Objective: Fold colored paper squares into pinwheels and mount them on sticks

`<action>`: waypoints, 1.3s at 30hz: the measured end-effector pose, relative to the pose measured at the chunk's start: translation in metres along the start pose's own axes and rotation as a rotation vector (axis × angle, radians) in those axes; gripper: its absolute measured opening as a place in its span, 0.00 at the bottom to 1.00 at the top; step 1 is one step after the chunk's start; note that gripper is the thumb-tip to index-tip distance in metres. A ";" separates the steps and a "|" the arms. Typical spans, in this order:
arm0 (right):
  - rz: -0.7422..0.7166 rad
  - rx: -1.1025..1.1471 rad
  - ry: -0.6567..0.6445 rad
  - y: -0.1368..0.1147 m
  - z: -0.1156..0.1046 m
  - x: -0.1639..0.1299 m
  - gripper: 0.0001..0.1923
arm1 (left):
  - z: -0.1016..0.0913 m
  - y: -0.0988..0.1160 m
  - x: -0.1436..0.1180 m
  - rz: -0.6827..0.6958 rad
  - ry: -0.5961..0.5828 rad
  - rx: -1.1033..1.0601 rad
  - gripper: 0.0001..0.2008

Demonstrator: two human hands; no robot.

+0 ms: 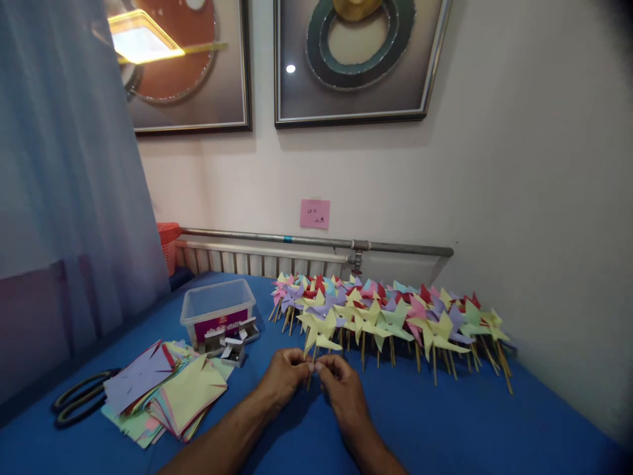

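Blue cloth covers the table (445,422), and the nearest open stretch of it lies to the right of the hands and in front of the pinwheel row; the left side is crowded, and a white wall closes the far and right edges. The left hand (284,376) and right hand (343,386) meet near the middle of the table, fingertips pinched shut on the thin wooden stick of a yellow pinwheel (320,330); the stick's long axis runs nearly upright, leaning slightly, with the paper head at the far, upper end and the lower end hidden between the fingers; the head faces the camera. Just beyond it, a long row of finished pinwheels (395,316) stretches from centre to right, sticks pointing toward the near edge. To the left sit a clear plastic tub (217,310), small boxes of pins (232,343) just beside it, a stack of cut coloured paper squares (168,392), and black scissors (82,399) at the far left near the curtain (64,165).
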State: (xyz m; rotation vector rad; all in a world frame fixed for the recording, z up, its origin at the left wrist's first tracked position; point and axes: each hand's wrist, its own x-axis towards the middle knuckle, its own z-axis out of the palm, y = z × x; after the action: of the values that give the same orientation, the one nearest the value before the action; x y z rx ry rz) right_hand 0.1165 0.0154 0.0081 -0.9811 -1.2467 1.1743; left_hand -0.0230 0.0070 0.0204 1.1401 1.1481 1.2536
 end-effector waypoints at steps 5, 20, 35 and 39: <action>0.001 -0.001 0.051 -0.003 0.000 -0.001 0.09 | 0.005 -0.004 -0.001 -0.001 -0.024 0.047 0.20; -0.076 -0.217 0.288 -0.023 -0.089 -0.003 0.10 | 0.004 -0.016 -0.005 0.032 -0.095 0.316 0.12; -0.051 -0.669 0.484 -0.015 -0.156 0.038 0.09 | 0.002 -0.019 -0.005 0.027 -0.183 0.508 0.13; -0.045 -0.718 0.479 -0.011 -0.158 0.040 0.10 | 0.002 -0.019 -0.005 0.030 -0.192 0.518 0.12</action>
State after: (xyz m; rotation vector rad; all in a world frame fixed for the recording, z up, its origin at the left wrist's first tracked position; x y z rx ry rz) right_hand 0.2727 0.0634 0.0101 -1.6327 -1.2931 0.3861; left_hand -0.0188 0.0021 0.0018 1.6251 1.3509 0.8613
